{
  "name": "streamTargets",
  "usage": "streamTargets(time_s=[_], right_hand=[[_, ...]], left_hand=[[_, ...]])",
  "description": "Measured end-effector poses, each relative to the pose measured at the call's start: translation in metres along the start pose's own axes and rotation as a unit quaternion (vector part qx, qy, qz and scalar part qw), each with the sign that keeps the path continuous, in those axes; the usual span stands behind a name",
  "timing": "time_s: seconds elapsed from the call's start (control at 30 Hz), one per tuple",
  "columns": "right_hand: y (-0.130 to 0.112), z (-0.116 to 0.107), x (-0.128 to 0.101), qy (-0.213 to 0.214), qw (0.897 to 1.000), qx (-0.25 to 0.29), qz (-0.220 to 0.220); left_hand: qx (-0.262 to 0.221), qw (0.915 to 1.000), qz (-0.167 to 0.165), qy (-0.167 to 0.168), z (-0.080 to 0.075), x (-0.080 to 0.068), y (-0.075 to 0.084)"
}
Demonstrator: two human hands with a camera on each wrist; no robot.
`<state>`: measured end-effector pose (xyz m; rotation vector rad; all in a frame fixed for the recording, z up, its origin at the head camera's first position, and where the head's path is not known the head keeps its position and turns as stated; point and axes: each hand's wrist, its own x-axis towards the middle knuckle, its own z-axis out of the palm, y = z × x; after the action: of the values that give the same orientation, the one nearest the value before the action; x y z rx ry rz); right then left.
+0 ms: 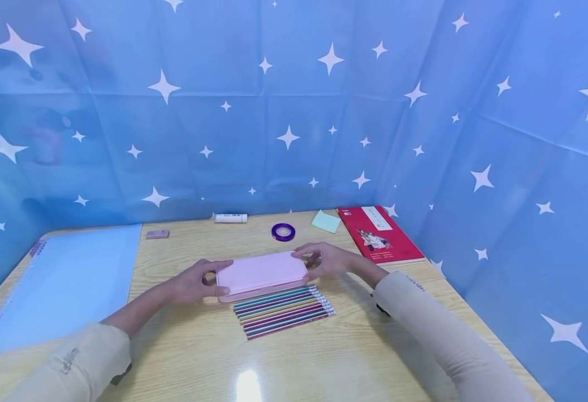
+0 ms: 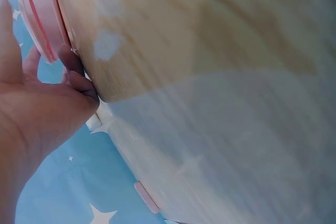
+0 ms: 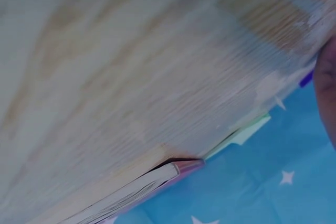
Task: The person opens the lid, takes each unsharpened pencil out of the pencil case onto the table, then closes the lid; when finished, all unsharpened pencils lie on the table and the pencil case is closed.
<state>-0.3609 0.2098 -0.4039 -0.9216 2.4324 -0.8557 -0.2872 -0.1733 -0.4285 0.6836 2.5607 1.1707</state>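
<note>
Landmark: pink pencil case (image 1: 262,274), mid-table (image 1: 198,357), long axis running left-right with a slight tilt (right end a bit farther from the person).

Left to right, relative to the case:
- Far left: light blue binder (image 1: 68,282) flat at the table edge.
- Back-left: small pink eraser (image 1: 157,234), then a white glue stick (image 1: 230,218) lying on its side by the backdrop.
- Left end: left hand (image 1: 193,282) grips it, thumb on top, fingers curled round the short end. The left wrist view shows fingertips (image 2: 79,80) at the case edge (image 2: 44,19).
- Just in front, touching or nearly so: row of colored pencils (image 1: 284,310), parallel to the case.
- Behind: purple tape roll (image 1: 283,231).
- Right end: right hand (image 1: 324,260) holds the other short end, fingers bent over the top corner (the right wrist view shows only a sliver of the hand).
- Back-right: green sticky notes (image 1: 326,221), red book (image 1: 379,234).

Key relation: case sits between the 2 hands, 1 on each short end, both equally near. Whether it's fully down on the table or slightly lifted, can't tell.
</note>
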Motion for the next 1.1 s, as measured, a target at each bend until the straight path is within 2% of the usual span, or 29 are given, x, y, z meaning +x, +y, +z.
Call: streamTargets(time_s=[0.3, 0.53, 0.9, 1.1], right_hand=[[-0.0021, 0.0002, 0.0017, 0.015, 1.0, -0.008, -0.006], [-0.0022, 0.0014, 0.0027, 0.027, 1.0, -0.006, 0.002], [-0.0036, 0.0053, 0.0, 0.037, 0.999, -0.015, 0.027], [-0.0025, 0.0045, -0.0044, 0.035, 0.999, -0.021, 0.016]], left_hand=[[-0.01, 0.9999, 0.008, 0.003, 0.0007, 0.002, 0.0008], [-0.007, 0.9998, -0.014, 0.014, 0.0011, 0.0034, 0.0029], [0.035, 0.9987, -0.013, 0.033, 0.0055, 0.0057, 0.0037], [0.072, 0.9968, -0.001, 0.033, 0.0065, 0.0091, 0.0078]])
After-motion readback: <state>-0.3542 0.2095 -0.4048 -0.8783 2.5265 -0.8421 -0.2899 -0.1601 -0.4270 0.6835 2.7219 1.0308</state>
